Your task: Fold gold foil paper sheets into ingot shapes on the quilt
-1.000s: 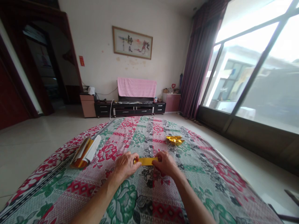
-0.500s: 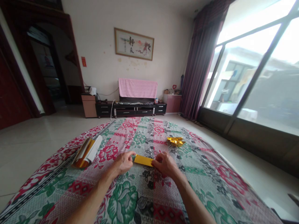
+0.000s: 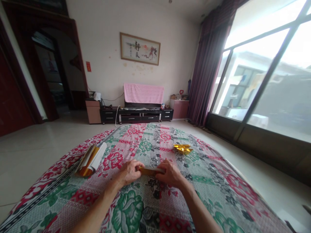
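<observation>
Near the middle of a pink, green and grey floral cloth (image 3: 128, 207), the left hand (image 3: 130, 171) and right hand (image 3: 169, 172) pinch opposite ends of a narrow gold paper strip (image 3: 148, 171). Toward the cloth's left edge lies a loose roll of gold and white sheets (image 3: 90, 161). Beyond the right hand, slightly rightward, sits a shiny, pointed gold foil piece (image 3: 183, 149).

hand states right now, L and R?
Left hand: closed, pinching one end of the gold strip.
Right hand: closed, pinching its other end.
</observation>
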{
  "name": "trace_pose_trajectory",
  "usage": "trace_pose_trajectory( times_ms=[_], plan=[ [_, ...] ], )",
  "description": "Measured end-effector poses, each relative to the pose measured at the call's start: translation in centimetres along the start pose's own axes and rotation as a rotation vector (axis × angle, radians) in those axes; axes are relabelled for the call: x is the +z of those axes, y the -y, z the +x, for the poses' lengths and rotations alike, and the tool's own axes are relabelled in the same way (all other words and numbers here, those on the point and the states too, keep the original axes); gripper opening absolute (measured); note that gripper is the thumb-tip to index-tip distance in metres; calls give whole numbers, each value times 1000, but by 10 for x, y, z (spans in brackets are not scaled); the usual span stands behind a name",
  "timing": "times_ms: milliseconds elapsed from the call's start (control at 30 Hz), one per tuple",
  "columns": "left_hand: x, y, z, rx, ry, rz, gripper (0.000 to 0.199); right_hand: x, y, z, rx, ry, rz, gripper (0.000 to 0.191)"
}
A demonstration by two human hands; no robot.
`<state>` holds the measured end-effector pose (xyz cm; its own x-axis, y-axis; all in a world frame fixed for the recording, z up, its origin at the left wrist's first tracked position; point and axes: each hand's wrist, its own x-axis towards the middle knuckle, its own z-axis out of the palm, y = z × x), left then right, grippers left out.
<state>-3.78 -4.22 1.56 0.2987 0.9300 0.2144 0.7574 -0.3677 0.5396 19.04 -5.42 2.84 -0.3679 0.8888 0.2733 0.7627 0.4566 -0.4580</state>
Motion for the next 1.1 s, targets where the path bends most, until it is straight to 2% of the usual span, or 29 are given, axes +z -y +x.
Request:
trace_pose_trajectory(
  times_ms=[100, 233, 300, 467, 633, 700, 767, 933, 1100],
  plan=[
    [2, 3, 1, -17, -15, -50, 42, -2, 1, 2, -19, -16, -1, 9],
    [3, 3, 2, -60, -107, -189, 62, -6, 4, 4, 56, -134, 76, 14],
    [3, 0, 3, -79, -125, -299, 60, -6, 5, 6, 99, -190, 165, 17],
    [1, -16, 2, -187, -26, -626, 55, -1, 9, 11, 169, -256, 392, 21],
    [-6, -38, -5, -232, 118, -893, 64, 13, 25, 11, 88, -480, 147, 16],
    [-6, -42, -6, -158, 186, -947, 62, 19, 34, 8, 47, -446, 86, 16],
    [-4, -43, -6, -128, 204, -983, 58, 24, 42, 5, 25, -398, 65, 17],
    [7, -36, -2, -91, 182, -1113, 41, 29, 56, 0, -112, -320, 43, 14],
    [10, -29, 0, -154, 109, -1140, 30, 27, 60, -4, -253, -276, 107, 32]
  ],
)
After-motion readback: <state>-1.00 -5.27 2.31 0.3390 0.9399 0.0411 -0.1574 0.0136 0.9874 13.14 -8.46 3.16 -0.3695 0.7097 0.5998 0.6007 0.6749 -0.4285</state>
